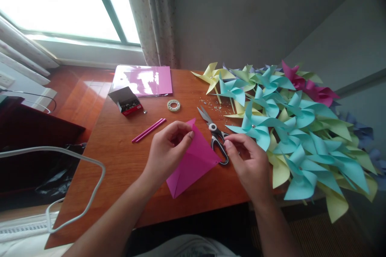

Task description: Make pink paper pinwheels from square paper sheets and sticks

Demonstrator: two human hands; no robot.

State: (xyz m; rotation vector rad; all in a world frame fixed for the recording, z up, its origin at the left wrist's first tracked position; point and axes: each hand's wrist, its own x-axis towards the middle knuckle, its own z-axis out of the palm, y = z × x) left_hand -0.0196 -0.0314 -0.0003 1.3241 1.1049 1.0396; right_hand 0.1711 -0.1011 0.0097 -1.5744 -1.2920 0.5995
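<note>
A bright pink square of paper with diagonal creases is in front of me over the wooden table. My left hand pinches it near its upper left edge, thumb against fingers. To the right of the paper, my right hand has its thumb and fingertips together; whatever may be between them is too small to make out. Scissors with black and white handles lie between my hands, blades partly apart and pointing away. My right fingertips are close beside their handles, and the paper's right corner reaches one handle loop.
Finished paper pinwheels cover the table's right side. Small scraps lie beside them. Further left are a tape roll, two pink sticks, an opened small box and glossy pink sheets. A white cable crosses the left edge.
</note>
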